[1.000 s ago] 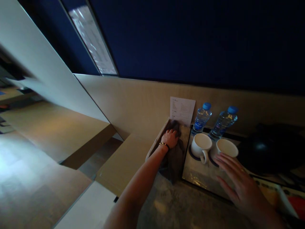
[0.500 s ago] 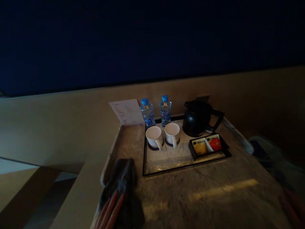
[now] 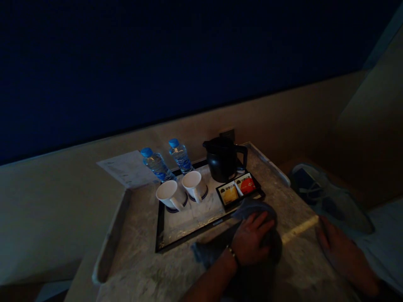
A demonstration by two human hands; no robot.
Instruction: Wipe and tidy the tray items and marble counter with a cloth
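A soft, dark grey cloth (image 3: pixel 217 247) lies bunched on the desk (image 3: pixel 137 224), its folds partly hiding the front rim of a tray near the right corner. The left hand (image 3: pixel 252 239), with a beaded bracelet (image 3: pixel 232 253) at the wrist, presses down on it, fingers somewhat bent and spread over the fabric; in this dim light I cannot tell whether they grip it. The right hand (image 3: pixel 341 251) rests near the desk's right edge, loosely open with fingers extended.

The desk has a mottled, stone-like surface and a raised lip along its left side. The rectangular tray (image 3: pixel 192 218) has a glossy, pale marbled base and a black rim. On it, two smooth white mugs (image 3: pixel 168 193) stand on round, dark coasters (image 3: pixel 204 193), handles toward the front. Behind them, two clear plastic bottles (image 3: pixel 181 158) with blue caps hold clear liquid. A rounded black kettle (image 3: pixel 220 163) with a loop handle stands at the back right; in front of it, a black box (image 3: pixel 226 206) holds yellow sachets (image 3: pixel 229 194) in its left compartment and red sachets (image 3: pixel 246 185) in its right.
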